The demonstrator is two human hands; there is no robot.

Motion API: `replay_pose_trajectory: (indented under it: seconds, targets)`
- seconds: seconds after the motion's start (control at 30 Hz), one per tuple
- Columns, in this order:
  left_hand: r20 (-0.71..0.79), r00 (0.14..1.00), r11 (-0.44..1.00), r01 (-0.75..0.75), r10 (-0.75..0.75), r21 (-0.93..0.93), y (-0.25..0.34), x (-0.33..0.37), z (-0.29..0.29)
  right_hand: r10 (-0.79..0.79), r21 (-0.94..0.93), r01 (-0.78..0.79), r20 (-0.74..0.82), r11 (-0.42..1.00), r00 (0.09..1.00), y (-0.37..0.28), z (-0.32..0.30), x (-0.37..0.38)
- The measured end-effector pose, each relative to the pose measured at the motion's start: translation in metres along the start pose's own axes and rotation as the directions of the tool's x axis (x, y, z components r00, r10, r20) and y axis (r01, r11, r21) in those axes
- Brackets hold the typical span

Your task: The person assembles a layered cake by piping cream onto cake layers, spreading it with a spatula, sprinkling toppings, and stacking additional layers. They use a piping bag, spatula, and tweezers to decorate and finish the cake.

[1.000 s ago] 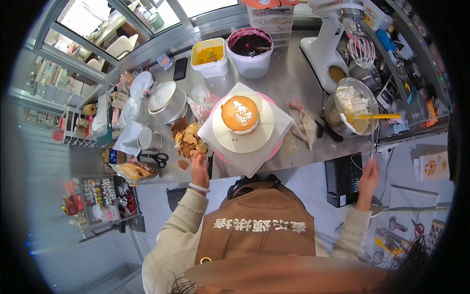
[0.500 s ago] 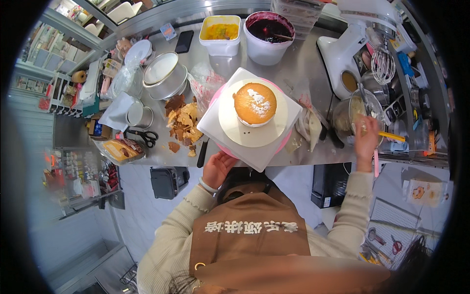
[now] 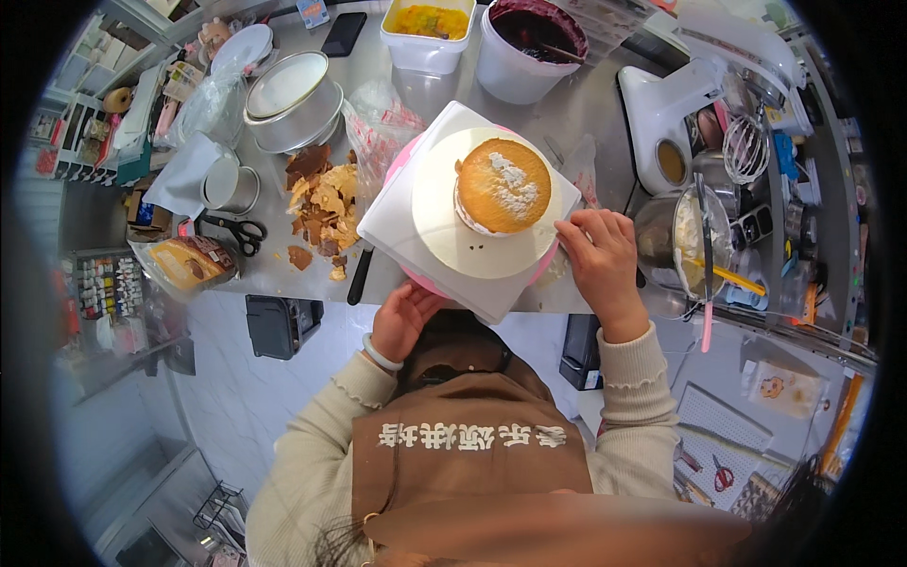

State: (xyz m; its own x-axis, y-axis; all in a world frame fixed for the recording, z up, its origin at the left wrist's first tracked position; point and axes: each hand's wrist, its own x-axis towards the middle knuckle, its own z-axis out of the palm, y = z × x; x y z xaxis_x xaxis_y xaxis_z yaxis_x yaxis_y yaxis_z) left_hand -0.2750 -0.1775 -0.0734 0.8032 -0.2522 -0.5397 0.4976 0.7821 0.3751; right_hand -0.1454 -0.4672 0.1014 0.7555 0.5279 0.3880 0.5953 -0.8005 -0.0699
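On the worktop (image 3: 581,118), at its middle, the round cake (image 3: 505,194) sits on a round cream-coloured board (image 3: 442,248), with a white square sheet (image 3: 380,225) and a pink turntable (image 3: 403,155) beneath. A white band shows under the golden layer and a patch of white cream (image 3: 511,178) lies on its top; most of that top is bare, as is the visible side of the golden layer. Plenty of cream remains in the bowl (image 3: 656,231). Brown and yellow trimmings (image 3: 326,208) lie well to the left. The left hand (image 3: 404,319) is palm up, fingers loosely spread, tips at the turntable's near edge, gripping nothing visible. The right hand (image 3: 601,260) has its fingers curled together at the board's right edge; whether they pinch anything cannot be told. Half a second ago that hand was over the bowl; now it is beside the cake, and the pink-handled spatula (image 3: 707,323) rests in the bowl, unheld.
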Motion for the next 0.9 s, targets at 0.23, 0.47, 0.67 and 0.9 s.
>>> replay_pose_trajectory:
  seconds: [0.23, 0.47, 0.67, 0.9]
  targets:
    - [0.034, 0.999, 0.999, 0.017, -0.015, -0.031, 0.0, 0.002, 0.002, -0.072, -0.074, 0.075, 0.051, 0.994, 0.996, 0.002, 0.005, 0.006]
    - [0.017, 0.999, 0.999, 0.03, -0.029, -0.026, 0.002, 0.001, 0.005, -0.098, -0.088, 0.106, 0.091, 0.99, 0.991, 0.002, 0.006, 0.01]
    - [0.008, 0.999, 0.999, 0.031, -0.031, -0.007, 0.004, 0.001, 0.008, -0.1, -0.099, 0.106, 0.067, 0.989, 0.993, 0.001, 0.01, 0.012]
    - [-0.004, 0.999, 0.999, 0.035, -0.035, -0.001, 0.006, -0.001, 0.012, 0.001, 0.032, -0.003, 0.037, 0.999, 0.999, 0.006, 0.005, 0.006]
